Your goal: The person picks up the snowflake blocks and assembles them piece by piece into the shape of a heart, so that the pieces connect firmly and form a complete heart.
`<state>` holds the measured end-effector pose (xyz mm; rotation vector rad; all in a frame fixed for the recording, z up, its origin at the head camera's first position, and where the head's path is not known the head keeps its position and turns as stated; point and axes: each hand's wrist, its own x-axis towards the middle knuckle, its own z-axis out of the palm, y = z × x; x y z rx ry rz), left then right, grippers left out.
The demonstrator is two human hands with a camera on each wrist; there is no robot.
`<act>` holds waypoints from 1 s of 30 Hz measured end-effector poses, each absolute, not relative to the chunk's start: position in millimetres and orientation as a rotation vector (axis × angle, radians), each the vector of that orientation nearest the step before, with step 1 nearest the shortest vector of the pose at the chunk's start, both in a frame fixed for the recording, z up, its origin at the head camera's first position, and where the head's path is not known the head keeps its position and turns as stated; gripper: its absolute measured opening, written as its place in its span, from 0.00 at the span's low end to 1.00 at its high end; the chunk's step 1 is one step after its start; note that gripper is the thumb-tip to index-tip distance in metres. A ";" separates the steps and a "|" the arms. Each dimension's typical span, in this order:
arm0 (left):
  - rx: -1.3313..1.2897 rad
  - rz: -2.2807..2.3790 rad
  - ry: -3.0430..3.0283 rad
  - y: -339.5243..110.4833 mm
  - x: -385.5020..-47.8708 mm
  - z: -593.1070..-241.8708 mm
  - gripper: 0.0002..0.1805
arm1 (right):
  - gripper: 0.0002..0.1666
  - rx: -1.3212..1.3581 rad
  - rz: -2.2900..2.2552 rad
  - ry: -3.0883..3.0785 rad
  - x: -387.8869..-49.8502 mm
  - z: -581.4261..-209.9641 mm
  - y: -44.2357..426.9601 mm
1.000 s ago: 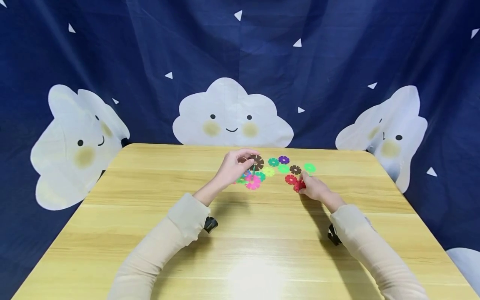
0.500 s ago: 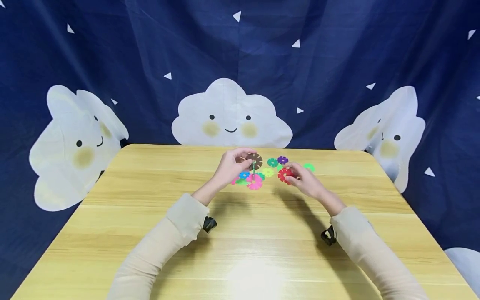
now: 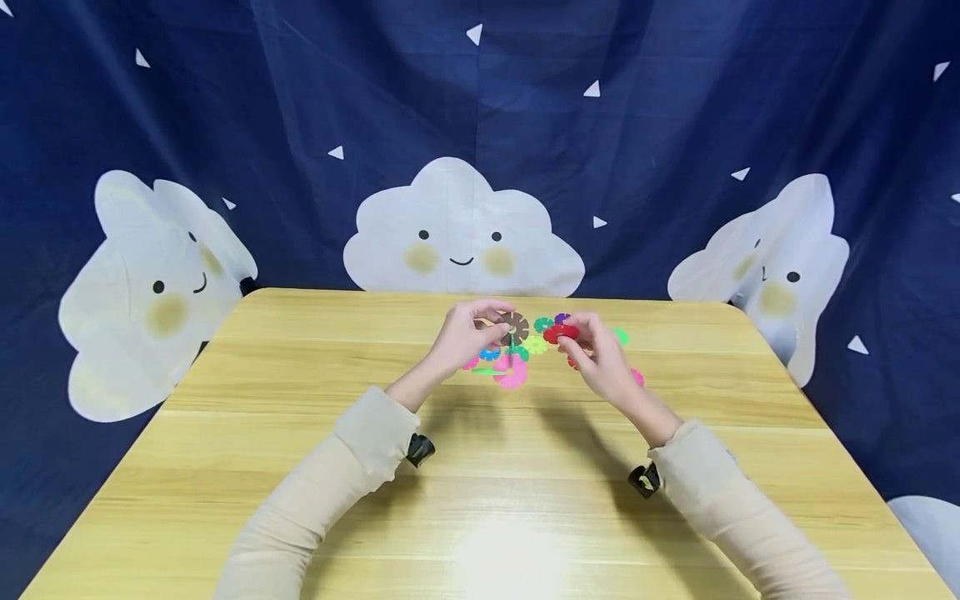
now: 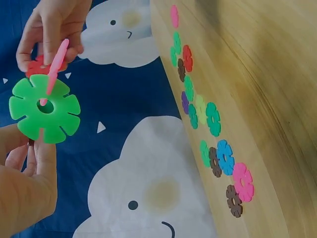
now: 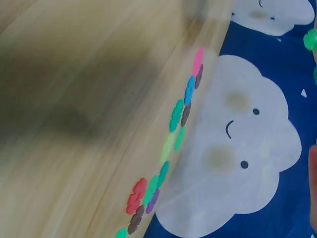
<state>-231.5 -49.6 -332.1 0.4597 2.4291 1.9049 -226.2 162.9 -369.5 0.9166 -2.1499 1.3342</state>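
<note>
My left hand (image 3: 467, 337) pinches a joined group of slotted plastic flower discs above the table. In it, a brown disc (image 3: 516, 327) sits by the fingertips and a pink disc (image 3: 511, 372) hangs lower. The left wrist view shows a green disc (image 4: 59, 116) facing the camera, with a pink disc (image 4: 57, 64) slotted into it edge-on. My right hand (image 3: 606, 362) pinches a red disc (image 3: 561, 334), tilted nearly flat, to the right of the group and apart from it. In the right wrist view only a finger (image 5: 313, 183) shows at the edge.
Loose discs lie along the far part of the wooden table (image 3: 480, 467), among them a yellow-green one (image 3: 536, 344), a blue one (image 4: 225, 157) and a red one (image 4: 187, 58). Behind the table hangs a dark blue curtain (image 3: 300, 100) with white clouds.
My right hand has lifted the red disc off the table, carried it left toward the left hand and tilted it flatter. The left hand stays nearly in place, its joined discs turned slightly.
</note>
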 end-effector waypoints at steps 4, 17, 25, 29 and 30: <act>0.458 1.918 2.404 -48.3 -231.1 -332.9 0.14 | 0.14 0.986 1.222 -2.012 -224.8 -369.6 155.9; 0.481 1.916 2.322 -42.4 -228.9 -331.8 0.16 | 0.21 1.022 0.972 -1.922 -225.1 -371.7 147.4; 0.441 1.986 2.193 -42.1 -227.2 -328.5 0.16 | 0.11 1.054 0.945 -1.870 -225.7 -370.8 148.4; 0.379 2.019 2.109 -40.4 -226.9 -327.9 0.15 | 0.14 1.099 0.854 -1.830 -227.2 -370.1 149.8; 0.364 2.030 2.083 -39.5 -226.9 -328.3 0.15 | 0.17 1.110 0.832 -1.820 -227.5 -369.8 150.1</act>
